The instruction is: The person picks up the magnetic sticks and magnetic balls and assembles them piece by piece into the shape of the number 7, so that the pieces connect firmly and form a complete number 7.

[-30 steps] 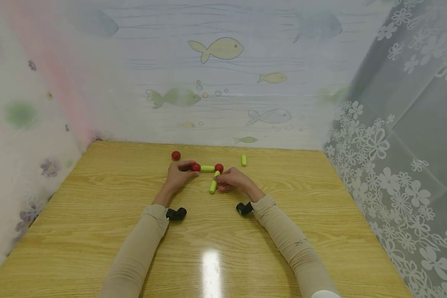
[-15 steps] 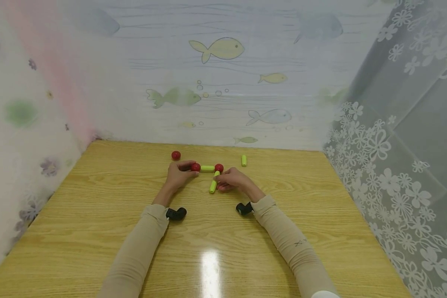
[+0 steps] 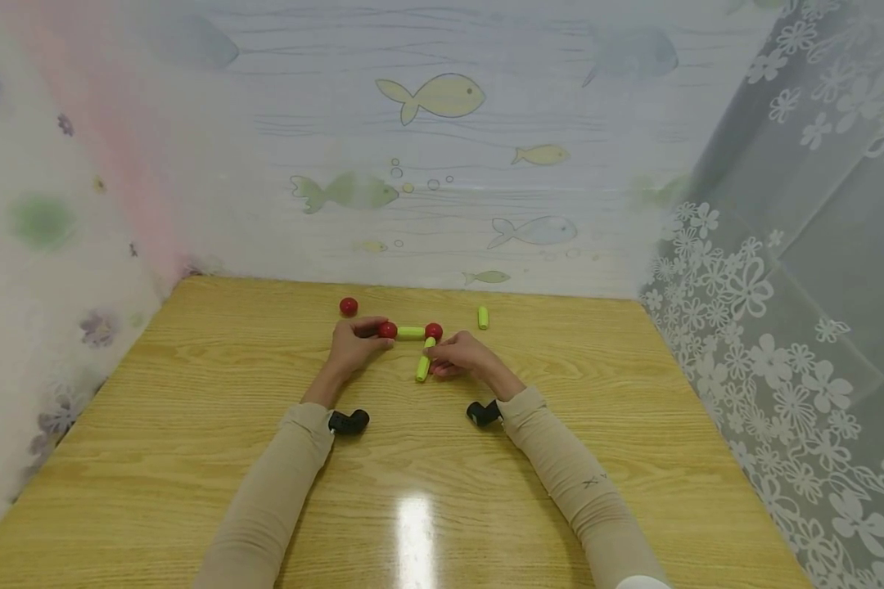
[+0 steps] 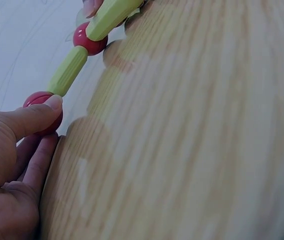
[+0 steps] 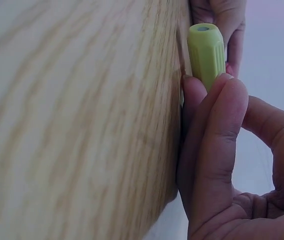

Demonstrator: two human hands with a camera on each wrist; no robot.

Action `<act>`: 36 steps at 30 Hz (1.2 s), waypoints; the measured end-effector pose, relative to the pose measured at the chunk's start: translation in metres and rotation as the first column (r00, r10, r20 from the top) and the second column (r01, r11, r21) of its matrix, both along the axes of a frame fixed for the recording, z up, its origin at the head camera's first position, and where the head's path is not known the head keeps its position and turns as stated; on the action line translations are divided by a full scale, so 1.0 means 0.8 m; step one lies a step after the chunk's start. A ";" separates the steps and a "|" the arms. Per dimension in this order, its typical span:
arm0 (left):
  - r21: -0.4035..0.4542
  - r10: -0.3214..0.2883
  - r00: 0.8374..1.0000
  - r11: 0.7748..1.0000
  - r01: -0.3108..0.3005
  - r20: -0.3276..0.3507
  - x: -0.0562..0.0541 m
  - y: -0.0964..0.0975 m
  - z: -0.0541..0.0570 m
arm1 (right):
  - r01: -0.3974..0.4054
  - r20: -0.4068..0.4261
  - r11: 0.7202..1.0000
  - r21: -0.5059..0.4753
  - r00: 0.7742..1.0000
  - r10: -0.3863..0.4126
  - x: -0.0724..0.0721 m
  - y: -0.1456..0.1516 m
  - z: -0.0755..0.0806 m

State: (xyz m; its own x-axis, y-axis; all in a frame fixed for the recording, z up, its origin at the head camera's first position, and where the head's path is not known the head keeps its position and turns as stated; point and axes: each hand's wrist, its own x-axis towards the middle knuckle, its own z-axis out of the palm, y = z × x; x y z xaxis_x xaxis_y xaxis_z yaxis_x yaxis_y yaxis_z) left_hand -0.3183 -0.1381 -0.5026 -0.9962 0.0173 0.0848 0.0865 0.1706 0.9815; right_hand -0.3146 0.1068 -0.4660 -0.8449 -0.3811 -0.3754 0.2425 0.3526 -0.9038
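Observation:
My left hand (image 3: 355, 345) pinches a red ball (image 3: 387, 330) between thumb and fingers. From that ball a yellow-green rod (image 3: 411, 333) runs right to a second red ball (image 3: 433, 330). A second yellow-green rod (image 3: 422, 368) slants from this ball toward the front, and my right hand (image 3: 466, 353) pinches it. In the left wrist view the left thumb lies over the held ball (image 4: 36, 98), and the joined pieces form a chain. The right wrist view shows the slanting rod's free end (image 5: 203, 50) with a grey spot in its tip; the right fingers hide its lower part.
A loose red ball (image 3: 349, 307) lies behind the left hand, and a loose yellow-green rod (image 3: 483, 317) lies at the back right. All stand on a wooden table (image 3: 383, 507). A fish-patterned curtain (image 3: 427, 196) hangs along the back edge. Black wrist cameras (image 3: 349, 423) sit at both cuffs.

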 end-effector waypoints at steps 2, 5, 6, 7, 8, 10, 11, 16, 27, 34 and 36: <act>-0.008 0.002 1.000 1.000 -0.002 0.003 0.000 0.000 0.000 | 0.001 -0.006 1.000 0.001 1.000 -0.001 0.000 0.001 0.000; -0.020 0.002 1.000 1.000 -0.002 0.004 -0.001 -0.001 0.000 | -0.001 -0.009 1.000 0.003 1.000 0.001 0.000 0.001 0.000; -0.019 0.001 1.000 1.000 -0.001 0.004 -0.001 -0.001 0.000 | -0.002 -0.009 1.000 0.003 1.000 0.002 0.000 0.001 0.000; -0.014 0.001 1.000 1.000 -0.001 0.006 -0.001 -0.001 0.000 | -0.002 -0.009 1.000 0.004 1.000 0.002 0.000 0.001 0.000; -0.007 0.001 1.000 1.000 -0.001 0.007 -0.001 -0.001 0.001 | -0.001 -0.006 1.000 0.003 1.000 0.001 0.000 0.001 0.000; -0.008 0.000 1.000 1.000 0.000 0.005 -0.001 -0.002 0.001 | -0.003 -0.004 1.000 0.002 1.000 0.003 0.000 0.000 0.000; -0.005 0.000 1.000 1.000 0.000 0.007 -0.001 -0.002 0.002 | -0.003 -0.003 1.000 0.001 1.000 0.003 0.000 0.000 0.000; -0.005 0.002 1.000 1.000 -0.002 0.010 0.000 -0.002 0.003 | -0.012 -0.006 1.000 0.000 1.000 0.012 -0.001 0.001 -0.001; 0.005 -0.006 1.000 1.000 0.005 0.018 0.001 0.001 0.003 | -0.017 -0.017 1.000 0.004 1.000 0.017 0.003 0.004 0.001; 0.003 0.002 1.000 1.000 -0.002 0.015 0.003 0.002 0.003 | -0.042 -0.042 0.997 0.064 0.998 0.044 0.004 0.012 0.005; -0.005 0.003 1.000 1.000 -0.003 0.011 0.004 0.002 0.002 | -0.044 -0.055 0.995 0.086 0.997 0.049 0.004 0.014 0.005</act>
